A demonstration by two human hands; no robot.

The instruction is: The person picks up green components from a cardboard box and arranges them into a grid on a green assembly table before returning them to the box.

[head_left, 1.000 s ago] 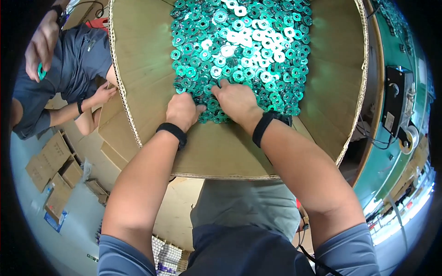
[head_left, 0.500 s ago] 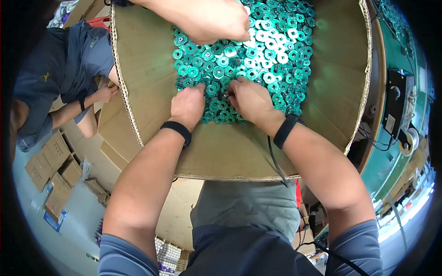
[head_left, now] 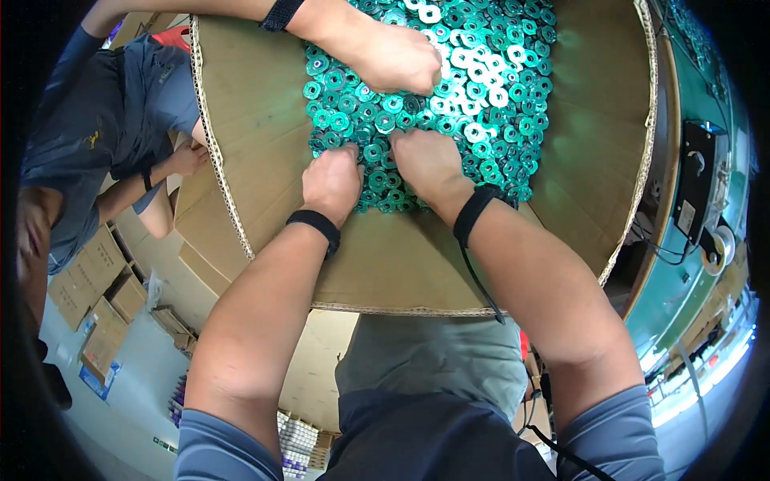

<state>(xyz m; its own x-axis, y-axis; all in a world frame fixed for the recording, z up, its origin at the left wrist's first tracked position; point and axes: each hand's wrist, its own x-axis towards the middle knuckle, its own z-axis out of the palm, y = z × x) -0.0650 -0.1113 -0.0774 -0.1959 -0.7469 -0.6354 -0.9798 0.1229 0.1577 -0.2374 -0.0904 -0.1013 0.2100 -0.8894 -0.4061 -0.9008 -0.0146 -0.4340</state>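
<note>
A deep cardboard box (head_left: pixel 385 280) stands in front of me, its floor covered with a layer of small green ring-shaped pieces (head_left: pixel 481 148), each with a hole in the middle. At the near left of this layer my left hand (head_left: pixel 332 180) is closed, its fingers curled down against the rings. My right hand (head_left: pixel 430 164), also closed, rests knuckles up on the rings just to the right. What either hand holds, if anything, is hidden under the fingers. Both my wrists wear black bands. A co-worker's closed hand (head_left: pixel 401 62) lies over the rings beyond mine.
The co-worker (head_left: pixel 96 136) is at the left, one arm reaching over the box's left wall (head_left: pixel 249 128). On the right is a green worktable (head_left: pixel 666 297) with a black tape dispenser (head_left: pixel 694 176). Flattened and open cartons (head_left: pixel 100 297) lie at the lower left. A black cable (head_left: pixel 480 280) hangs from my right wrist.
My right hand has moved slightly left and away from me, with its fingers turned down. My left hand stays nearly in place. The co-worker's hand has come nearer and lower over the rings.
</note>
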